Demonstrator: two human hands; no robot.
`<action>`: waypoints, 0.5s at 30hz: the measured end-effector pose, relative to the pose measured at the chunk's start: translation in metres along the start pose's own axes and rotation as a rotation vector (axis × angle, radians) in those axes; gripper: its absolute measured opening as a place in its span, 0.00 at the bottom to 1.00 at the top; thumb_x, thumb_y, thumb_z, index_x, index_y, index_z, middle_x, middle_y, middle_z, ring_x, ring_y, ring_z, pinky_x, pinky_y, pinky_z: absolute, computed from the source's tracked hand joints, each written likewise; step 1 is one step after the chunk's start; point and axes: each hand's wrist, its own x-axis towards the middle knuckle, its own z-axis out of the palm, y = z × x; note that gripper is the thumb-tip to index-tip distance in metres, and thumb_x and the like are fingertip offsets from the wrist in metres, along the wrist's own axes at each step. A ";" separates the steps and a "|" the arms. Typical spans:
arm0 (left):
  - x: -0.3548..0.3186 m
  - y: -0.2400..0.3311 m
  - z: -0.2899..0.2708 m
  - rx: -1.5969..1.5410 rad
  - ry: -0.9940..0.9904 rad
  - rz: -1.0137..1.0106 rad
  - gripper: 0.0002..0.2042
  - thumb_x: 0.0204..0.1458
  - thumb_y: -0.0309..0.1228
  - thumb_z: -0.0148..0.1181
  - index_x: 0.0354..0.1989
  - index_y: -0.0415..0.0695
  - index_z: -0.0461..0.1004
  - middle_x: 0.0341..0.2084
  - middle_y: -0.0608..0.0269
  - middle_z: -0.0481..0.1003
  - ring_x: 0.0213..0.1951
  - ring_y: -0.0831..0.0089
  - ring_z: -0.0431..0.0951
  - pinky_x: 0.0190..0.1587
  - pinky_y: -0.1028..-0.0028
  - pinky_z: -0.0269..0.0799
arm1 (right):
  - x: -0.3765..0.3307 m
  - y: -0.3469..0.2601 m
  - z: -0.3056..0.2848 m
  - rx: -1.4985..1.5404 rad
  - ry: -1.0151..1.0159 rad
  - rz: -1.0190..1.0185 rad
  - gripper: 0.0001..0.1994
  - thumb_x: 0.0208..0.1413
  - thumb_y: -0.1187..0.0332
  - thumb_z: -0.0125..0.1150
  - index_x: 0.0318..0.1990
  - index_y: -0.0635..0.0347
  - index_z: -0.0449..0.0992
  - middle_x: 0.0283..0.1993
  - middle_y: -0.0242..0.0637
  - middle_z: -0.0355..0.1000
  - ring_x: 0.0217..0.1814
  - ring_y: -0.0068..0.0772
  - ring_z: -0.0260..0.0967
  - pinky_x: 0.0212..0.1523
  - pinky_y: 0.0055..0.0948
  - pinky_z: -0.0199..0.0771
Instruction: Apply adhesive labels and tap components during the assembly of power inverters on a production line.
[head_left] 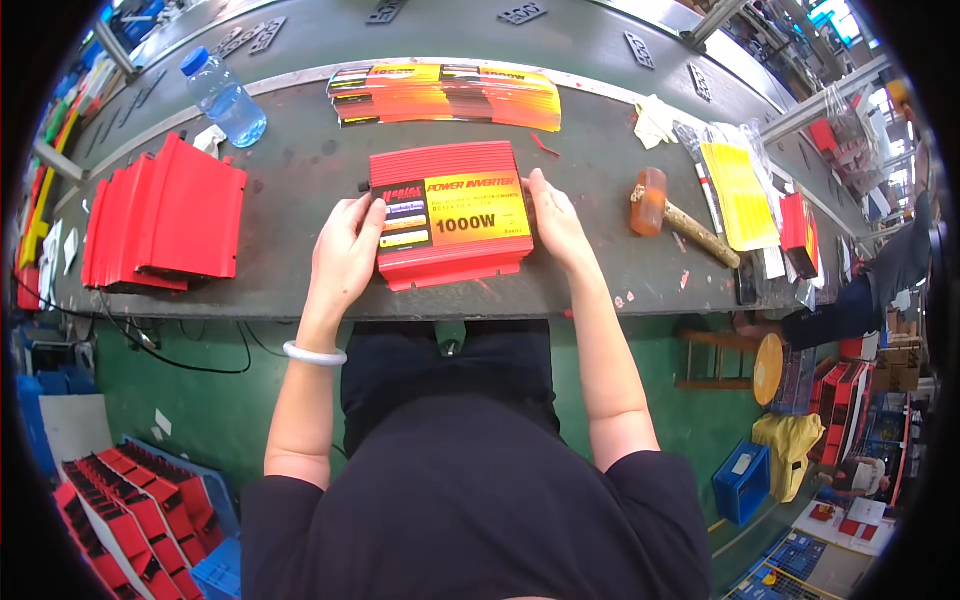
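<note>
A red ribbed inverter (447, 258) with a yellow, orange and black label on top lies on the dark workbench in front of me. My left hand (345, 248) grips its left side, the thumb at the label's edge. On the opposite side my right hand (556, 222) is pressed against the right end, fingers pointing away from me. Its fingertips are partly hidden by the case edge. Beyond the inverter is a long fanned stack of yellow, orange and black labels (445, 100).
Red metal housings (170, 215) are stacked at the left, before a blue-capped water bottle (228, 105). To the right lie a mallet (648, 203), yellow sheets (738, 195) and another red box (798, 235). A conveyor (450, 40) runs behind. A wooden stool (768, 368) stands at right.
</note>
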 end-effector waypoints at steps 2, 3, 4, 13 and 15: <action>-0.004 0.003 0.001 0.011 0.022 0.006 0.20 0.61 0.44 0.47 0.47 0.39 0.73 0.33 0.55 0.70 0.37 0.62 0.74 0.42 0.70 0.68 | -0.013 -0.021 0.012 -0.053 0.068 -0.067 0.31 0.65 0.45 0.38 0.56 0.69 0.66 0.49 0.39 0.71 0.49 0.28 0.67 0.54 0.26 0.62; -0.005 0.003 0.001 0.022 0.020 -0.008 0.20 0.60 0.44 0.48 0.48 0.39 0.73 0.33 0.56 0.70 0.36 0.63 0.73 0.42 0.70 0.67 | -0.019 -0.031 0.013 -0.165 0.047 -0.122 0.31 0.65 0.45 0.38 0.56 0.70 0.66 0.51 0.40 0.70 0.51 0.30 0.66 0.56 0.27 0.61; -0.005 0.004 0.002 0.031 0.014 -0.019 0.20 0.60 0.44 0.48 0.49 0.40 0.73 0.33 0.56 0.70 0.36 0.64 0.73 0.41 0.70 0.67 | -0.023 -0.036 0.014 -0.277 0.033 -0.173 0.32 0.65 0.45 0.37 0.56 0.70 0.66 0.53 0.42 0.69 0.53 0.32 0.66 0.58 0.28 0.60; -0.037 0.028 0.013 -0.232 0.168 0.113 0.26 0.51 0.27 0.62 0.59 0.39 0.64 0.47 0.56 0.63 0.44 0.70 0.73 0.42 0.74 0.76 | -0.062 -0.052 0.042 -0.195 0.173 -0.301 0.42 0.47 0.57 0.68 0.63 0.71 0.52 0.51 0.53 0.71 0.55 0.42 0.70 0.56 0.34 0.67; -0.036 0.030 0.014 -0.237 0.169 0.123 0.26 0.51 0.28 0.62 0.60 0.38 0.64 0.47 0.56 0.63 0.44 0.71 0.73 0.42 0.74 0.76 | -0.060 -0.042 0.043 -0.144 0.235 -0.373 0.36 0.50 0.59 0.67 0.60 0.72 0.57 0.48 0.50 0.73 0.53 0.36 0.71 0.53 0.32 0.69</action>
